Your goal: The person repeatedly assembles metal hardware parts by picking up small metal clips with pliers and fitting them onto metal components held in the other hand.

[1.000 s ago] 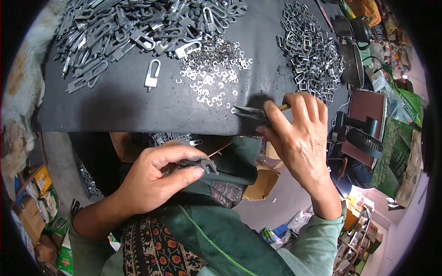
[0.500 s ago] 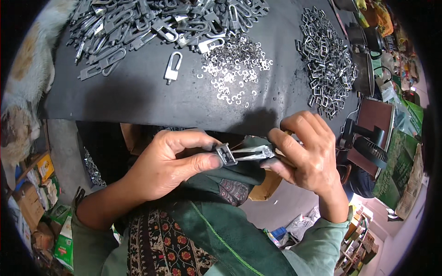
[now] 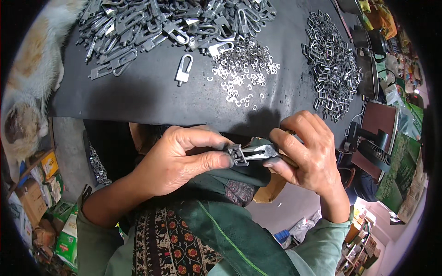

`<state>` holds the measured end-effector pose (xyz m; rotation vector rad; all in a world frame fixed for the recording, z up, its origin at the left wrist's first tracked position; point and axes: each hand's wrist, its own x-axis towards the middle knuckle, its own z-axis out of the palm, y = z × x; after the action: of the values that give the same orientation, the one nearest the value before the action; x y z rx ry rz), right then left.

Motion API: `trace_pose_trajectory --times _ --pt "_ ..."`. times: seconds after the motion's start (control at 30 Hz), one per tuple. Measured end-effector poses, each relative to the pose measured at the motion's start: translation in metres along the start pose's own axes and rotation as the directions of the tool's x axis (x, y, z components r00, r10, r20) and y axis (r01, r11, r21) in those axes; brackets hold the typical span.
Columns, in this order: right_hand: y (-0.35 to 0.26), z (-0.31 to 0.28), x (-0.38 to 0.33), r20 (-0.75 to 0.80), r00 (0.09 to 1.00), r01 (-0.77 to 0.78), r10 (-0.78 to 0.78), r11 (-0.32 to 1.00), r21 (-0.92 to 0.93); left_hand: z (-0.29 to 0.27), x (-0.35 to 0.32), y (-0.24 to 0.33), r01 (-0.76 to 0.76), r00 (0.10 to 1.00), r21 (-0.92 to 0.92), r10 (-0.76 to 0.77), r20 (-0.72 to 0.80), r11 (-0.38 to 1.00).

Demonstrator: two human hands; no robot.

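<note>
Small square grey metal buckle piece (image 3: 235, 154) sits below the near edge of the black-topped bench (image 3: 152, 99), over my lap; my left hand (image 3: 177, 158) has it pinched between thumb and forefinger, closed on it; my right hand (image 3: 308, 154) is wrapped shut around slim metal pliers (image 3: 258, 151), whose tips meet the piece on its right side; can't tell if a ring is in the tips, too small to see; the two hands are close together, almost touching through the tool.

Handling, my judgement: piece looks light, stiff, hard-edged, smooth enough to slip; best held by its flat outer sides so the middle is free for the plier tips; not fragile.

Outward on the bench: scatter of small silver open rings (image 3: 241, 73) at centre, well back from the near edge; single silver padlock-shaped clasp (image 3: 183, 70) just left of them, lying apart; big heap of grey metal clasps (image 3: 156, 25) along the far edge; pile of square metal buckle frames (image 3: 334, 69) toward the right edge. Off the bench: white-and-orange cat (image 3: 27, 92) by the left edge; small black fan (image 3: 370, 149) past the right near corner; green patterned clothing (image 3: 193, 234) under my arms.
</note>
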<state>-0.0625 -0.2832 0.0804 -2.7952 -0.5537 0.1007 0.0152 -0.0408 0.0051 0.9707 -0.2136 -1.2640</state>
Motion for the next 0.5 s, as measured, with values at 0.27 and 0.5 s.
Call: trace_pose_trajectory --times 0.27,0.5 --pt "-0.007 -0.002 0.006 -0.053 0.998 0.013 -0.019 0.994 -0.111 0.005 -0.002 0.005 0.036 0.999 0.090 -0.035 -0.016 0.995" --pt "-0.006 0.004 -0.004 -0.060 0.996 0.053 -0.059 0.994 -0.100 0.013 -0.010 0.003 -0.067 0.994 0.163 0.080 -0.074 0.984"
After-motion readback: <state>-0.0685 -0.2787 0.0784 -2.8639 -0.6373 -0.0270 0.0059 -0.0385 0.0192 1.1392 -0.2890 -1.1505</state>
